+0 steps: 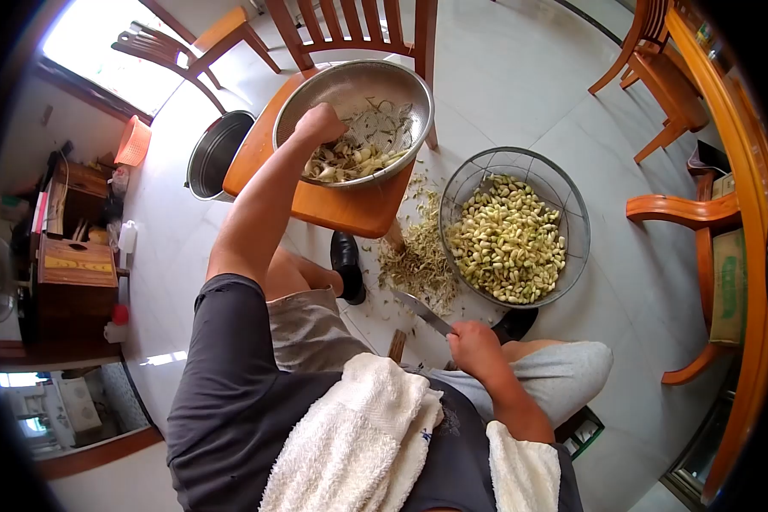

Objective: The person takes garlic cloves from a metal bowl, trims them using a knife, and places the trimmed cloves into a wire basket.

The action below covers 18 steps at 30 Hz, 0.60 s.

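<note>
Left hand (320, 126): at the pale pieces (354, 162) in your steel bowl (420, 107); grip hidden, cannot tell. Right hand (476, 346): your fingers wrapped round a knife (425, 313). Step: seemingly picking; next calls for careful blade control.

Left hand (319, 125) at the metal bowl (350, 81): fingertips curled out of sight, can't tell if they pinch anything. Knife (424, 313) handle mostly covered by right hand (478, 348). Right shoe (515, 322) partly behind the leg. Towel (350, 435) runs off the bottom edge, near chair's backrest (350, 21) cropped at top. Table (758, 158) lost in the dark lens border. Carton (728, 290) print unreadable. Small stuff on the left cabinet (77, 263): too small to ID.
</note>
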Available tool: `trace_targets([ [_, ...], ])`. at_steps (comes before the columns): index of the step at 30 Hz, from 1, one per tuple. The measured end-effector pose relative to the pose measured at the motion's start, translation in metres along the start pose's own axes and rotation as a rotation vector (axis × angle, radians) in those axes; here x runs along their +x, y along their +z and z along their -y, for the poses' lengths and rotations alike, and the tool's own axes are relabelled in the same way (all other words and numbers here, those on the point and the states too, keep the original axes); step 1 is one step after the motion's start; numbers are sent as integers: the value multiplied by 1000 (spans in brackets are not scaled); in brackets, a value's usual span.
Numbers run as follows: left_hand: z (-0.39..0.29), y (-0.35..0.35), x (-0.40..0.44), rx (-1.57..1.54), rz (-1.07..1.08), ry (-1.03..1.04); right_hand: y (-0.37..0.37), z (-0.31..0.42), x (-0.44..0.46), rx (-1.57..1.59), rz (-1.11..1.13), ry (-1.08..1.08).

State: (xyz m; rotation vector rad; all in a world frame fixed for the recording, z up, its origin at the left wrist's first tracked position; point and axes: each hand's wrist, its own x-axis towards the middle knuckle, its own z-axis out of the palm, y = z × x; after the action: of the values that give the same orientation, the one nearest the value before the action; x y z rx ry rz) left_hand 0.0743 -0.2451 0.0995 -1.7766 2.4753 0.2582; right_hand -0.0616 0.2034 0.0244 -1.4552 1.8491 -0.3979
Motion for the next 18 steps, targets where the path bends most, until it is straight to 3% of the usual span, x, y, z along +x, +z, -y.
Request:
trace_targets([
  [9,12,6,19,85,76,33,2,-1,2,36,-83,1],
  [12,22,-11,-1,-405,25,137,-1,-2,1,34,-50,24],
  [15,14,-30,-34,-1153,73,108,-9,3,0,45,-55,58],
  [18,3,-44,-68,-1472,139,180,-13,3,0,61,-141,41],
])
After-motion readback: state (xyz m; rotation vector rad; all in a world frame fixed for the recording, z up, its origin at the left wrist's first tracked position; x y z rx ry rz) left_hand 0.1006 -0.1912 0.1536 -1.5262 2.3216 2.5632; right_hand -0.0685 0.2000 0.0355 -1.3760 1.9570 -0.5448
